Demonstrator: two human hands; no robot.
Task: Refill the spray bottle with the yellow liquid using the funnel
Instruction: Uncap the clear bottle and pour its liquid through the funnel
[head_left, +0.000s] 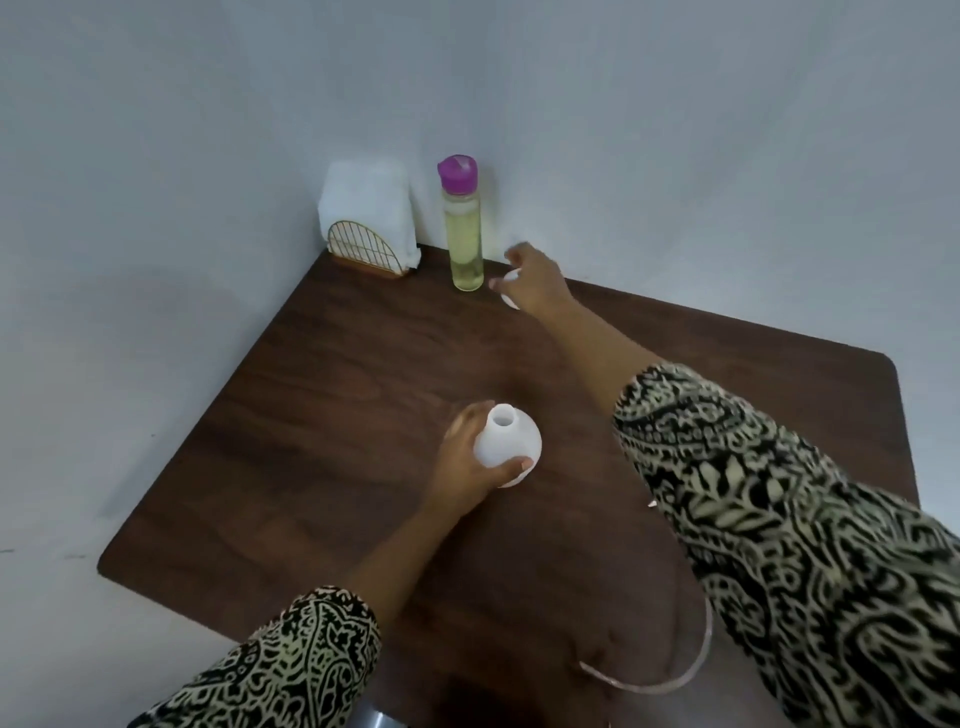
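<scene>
The fingers (511, 466) of the left hand (467, 467) are wrapping around a round white plastic spray bottle (506, 444), thumb at its near side and the others curling behind; the bottle is standing upright on the dark brown wood-grain desk (322, 395) near the middle, its narrow neck open at the top with no sprayer head fitted. The left forearm is running back to a black-and-cream patterned sleeve (291, 660) at the lower edge.

The right hand (535, 283) is reaching toward the far side of the desk, its fingers spreading loosely over a small white object (510, 301) that is mostly hidden beneath the palm; whether they are gripping it I cannot tell, and it is too covered to identify. Just to the left of that hand, a tall clear cylindrical bottle of yellow liquid (462, 244) with a purple flip cap is standing upright in the corner by the pale wall. Farther left, a gold wire napkin holder (358, 252) is holding white napkins. A thin clear tube (675, 670) is curving across the near right of the desk.
</scene>
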